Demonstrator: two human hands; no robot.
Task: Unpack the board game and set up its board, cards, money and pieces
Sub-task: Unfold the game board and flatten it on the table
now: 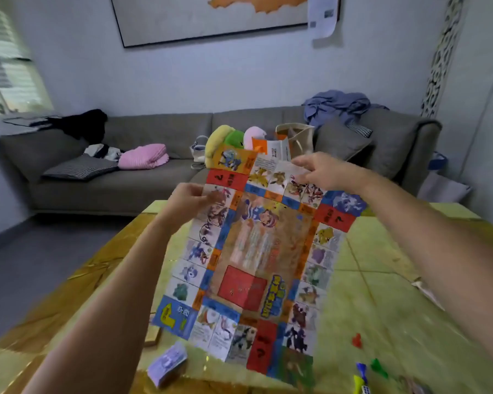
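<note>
A colourful paper game board [254, 260] hangs partly unfolded in the air above the yellow-green table [382, 280]. My left hand [191, 200] pinches its upper left edge. My right hand [322, 172] grips the top edge, where a flap is still folded over. Below the board, a stack of purple play money [170, 364] lies near the table's front. Small pawns rest at the lower right: red [357, 340], green [378, 366], blue [362, 369] and yellow [358, 383].
A grey sofa [143, 189] stands behind the table, holding a pink blanket [144, 156], plush toys [234, 139], a tote bag [298, 137], cushions and a blue garment [336, 105]. A small wooden block [153, 335] lies under the board's left corner. Dark floor lies to the left.
</note>
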